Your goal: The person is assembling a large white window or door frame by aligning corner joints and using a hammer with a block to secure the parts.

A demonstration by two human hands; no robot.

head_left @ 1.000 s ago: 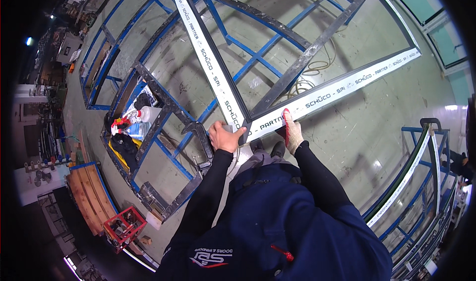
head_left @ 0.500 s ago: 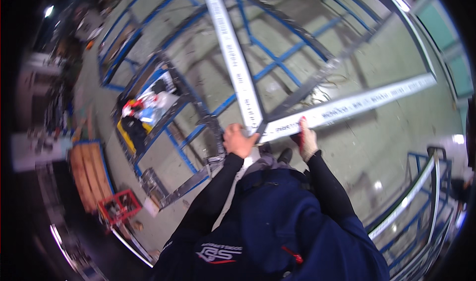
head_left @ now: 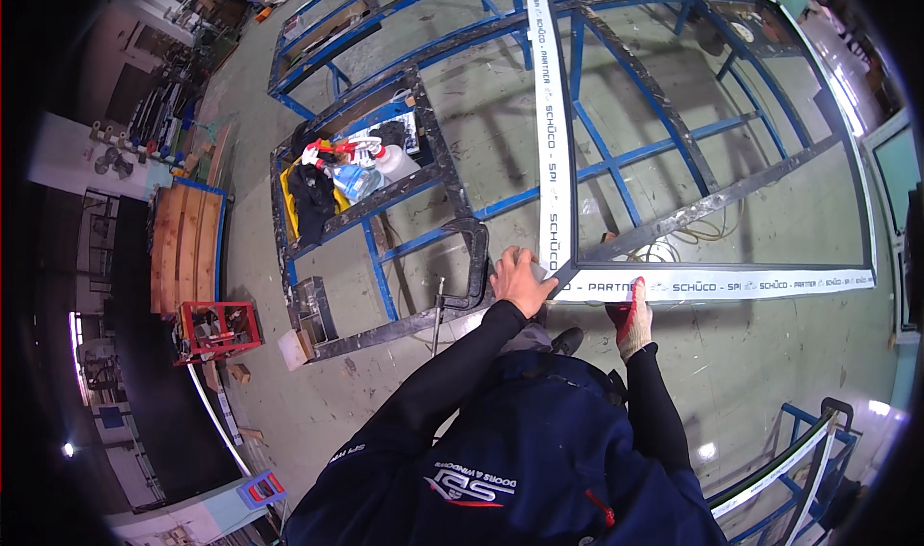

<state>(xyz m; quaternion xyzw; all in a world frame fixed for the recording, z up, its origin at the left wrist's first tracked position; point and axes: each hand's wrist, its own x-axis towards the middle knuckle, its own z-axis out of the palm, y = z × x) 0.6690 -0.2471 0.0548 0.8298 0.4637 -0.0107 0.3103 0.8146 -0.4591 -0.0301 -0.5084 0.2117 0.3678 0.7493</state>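
Half-open left hand, nearer the corner, is touching the frame lying toward one o'clock; right hand is gripping its three-o'clock bar.

Scuffed grey-green floor, blue metal trestles, pale partition left, teal-paned window right

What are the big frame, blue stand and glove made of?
Frame: perhaps metal; slim dark edges beside white, film-like faces. Stand: probably painted steel; slim, uniformly blue bars. Glove: matte cream cloth, perhaps knitted; red area suggests rubber coating.
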